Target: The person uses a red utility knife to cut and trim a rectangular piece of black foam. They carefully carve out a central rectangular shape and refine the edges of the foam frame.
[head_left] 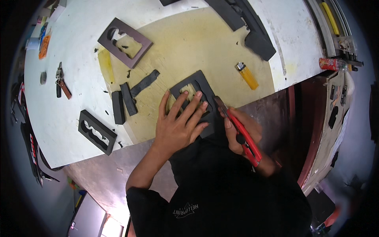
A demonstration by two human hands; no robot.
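Note:
My left hand [177,124] lies with its fingers spread on a black foam block [202,79] that has a curved cut-out. The block rests near the table's front edge, partly covered by that hand. My right hand [246,125] is closed around a red utility knife [245,140]. Its blade [219,102] points toward the block's right side; whether it touches the foam I cannot tell. Left of my left hand lie loose dark foam strips [118,107], [145,83].
Two more foam blocks with cut-outs lie on the table, a brownish one [136,59] behind and a black one [89,133] at front left. A yellow lighter [248,77] is at right, larger black foam pieces [258,41] behind it. Keys [60,79] lie far left.

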